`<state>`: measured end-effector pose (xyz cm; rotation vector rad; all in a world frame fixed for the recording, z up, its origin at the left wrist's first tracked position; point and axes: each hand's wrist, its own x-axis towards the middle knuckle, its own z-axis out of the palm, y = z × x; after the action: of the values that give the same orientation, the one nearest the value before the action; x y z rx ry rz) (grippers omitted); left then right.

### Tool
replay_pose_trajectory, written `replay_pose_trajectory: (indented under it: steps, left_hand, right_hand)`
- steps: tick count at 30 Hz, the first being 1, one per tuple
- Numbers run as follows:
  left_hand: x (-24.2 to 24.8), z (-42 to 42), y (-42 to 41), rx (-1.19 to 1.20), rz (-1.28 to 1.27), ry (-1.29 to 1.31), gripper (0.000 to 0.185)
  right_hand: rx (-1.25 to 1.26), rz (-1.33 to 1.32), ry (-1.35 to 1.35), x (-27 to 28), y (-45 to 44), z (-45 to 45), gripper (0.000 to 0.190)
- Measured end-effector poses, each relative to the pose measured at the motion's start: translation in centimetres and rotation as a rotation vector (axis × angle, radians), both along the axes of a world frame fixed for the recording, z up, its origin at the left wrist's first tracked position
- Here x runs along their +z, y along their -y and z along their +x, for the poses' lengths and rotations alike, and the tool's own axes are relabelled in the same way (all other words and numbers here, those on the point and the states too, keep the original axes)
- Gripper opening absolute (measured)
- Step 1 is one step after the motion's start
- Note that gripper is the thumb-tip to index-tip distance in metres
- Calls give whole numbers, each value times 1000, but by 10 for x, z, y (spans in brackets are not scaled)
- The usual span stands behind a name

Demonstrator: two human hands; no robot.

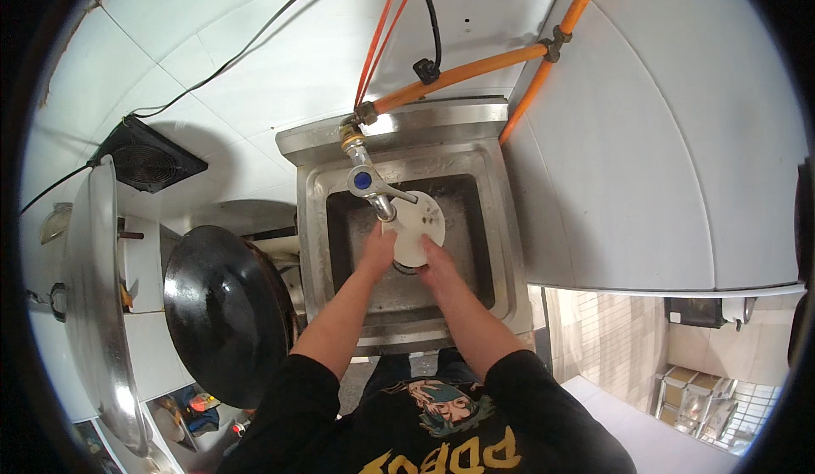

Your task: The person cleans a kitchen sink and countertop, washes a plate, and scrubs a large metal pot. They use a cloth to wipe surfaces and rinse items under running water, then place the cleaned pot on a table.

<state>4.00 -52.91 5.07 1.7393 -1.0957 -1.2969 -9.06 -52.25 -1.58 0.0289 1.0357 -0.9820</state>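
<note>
A round white plate is held in both hands over the basin of a stainless steel sink, below the tap. My left hand grips its left edge, and my right hand holds the lower right edge with the thumb on top. Dark spots show on the upper right of the plate. The chrome tap has a lever with a blue cap that reaches over the plate's upper edge. Part of the sink drain shows just under the plate. Whether water is running cannot be told.
Left of the sink stands a large black wok, and further left a big metal lid. A black square fan is near the left wall. An orange pipe runs behind the sink to the right. A white panel borders the sink's right side.
</note>
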Motion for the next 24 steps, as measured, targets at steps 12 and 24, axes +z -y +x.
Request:
replay_pose_trajectory:
  steps: [12,24]
  left_hand:
    - [72,62,-47,-142,-489,837,71]
    - [93,105,-107,415,-337,-81,48]
  right_hand:
    - [337,-552,-679,149,59,-20,52]
    - [389,-1432,-1025,317,-49,23,46]
